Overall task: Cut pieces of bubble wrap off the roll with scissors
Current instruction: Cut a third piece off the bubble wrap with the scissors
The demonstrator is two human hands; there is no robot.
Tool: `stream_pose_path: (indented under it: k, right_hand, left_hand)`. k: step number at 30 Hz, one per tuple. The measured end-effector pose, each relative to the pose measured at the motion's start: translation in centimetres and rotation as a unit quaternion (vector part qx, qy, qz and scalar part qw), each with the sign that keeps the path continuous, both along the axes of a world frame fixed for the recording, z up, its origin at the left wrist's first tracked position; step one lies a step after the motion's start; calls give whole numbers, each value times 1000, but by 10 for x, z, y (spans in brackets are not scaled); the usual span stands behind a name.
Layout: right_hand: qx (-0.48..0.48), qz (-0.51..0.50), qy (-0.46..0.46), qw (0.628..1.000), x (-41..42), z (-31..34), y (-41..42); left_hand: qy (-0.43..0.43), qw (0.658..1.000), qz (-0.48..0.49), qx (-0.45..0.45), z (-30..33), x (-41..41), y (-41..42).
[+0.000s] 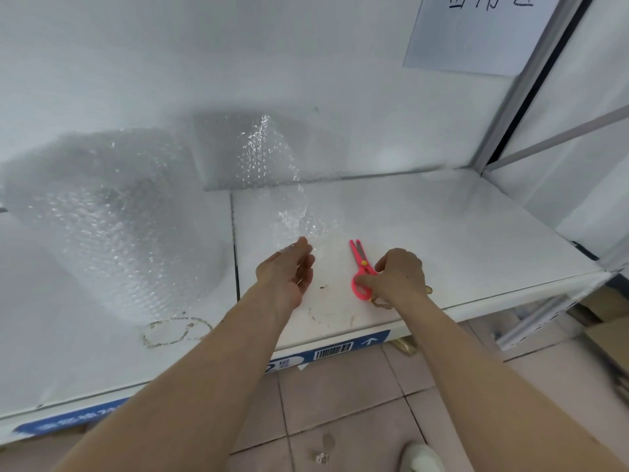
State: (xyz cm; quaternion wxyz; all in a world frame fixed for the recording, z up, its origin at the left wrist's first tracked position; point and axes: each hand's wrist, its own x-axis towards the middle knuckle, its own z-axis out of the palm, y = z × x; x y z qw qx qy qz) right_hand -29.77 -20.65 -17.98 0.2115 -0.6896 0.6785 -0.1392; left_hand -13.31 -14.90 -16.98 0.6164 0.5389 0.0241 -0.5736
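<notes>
Currently the right hand (400, 272) curls its fingers round pink scissors (359, 260) lying blades-closed on the table (442, 233), while the half-curled left hand (287, 270) meets loose bubble wrap (269, 185) trailing from the roll (112, 216), grip unclear; a slack sheet could slip, skewing the cut.

I'm at a warehouse packing bay: white rack shelf (442, 233) with a barcode label (333, 350) on its edge, metal uprights (524, 83), roll of bubble wrap (112, 226), cardboard boxes (606, 321) lower right.
</notes>
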Motion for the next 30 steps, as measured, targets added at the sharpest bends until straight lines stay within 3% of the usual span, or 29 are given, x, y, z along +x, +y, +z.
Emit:
stream_pose_path:
  k: [22, 30]
  right_hand:
    - [21, 62, 119, 991, -6, 7, 8]
    - [-55, 93, 218, 970, 4, 16, 16]
  left_hand:
    - [39, 999, -9, -36, 8, 3, 5]
    - [36, 999, -12, -33, 9, 5, 5]
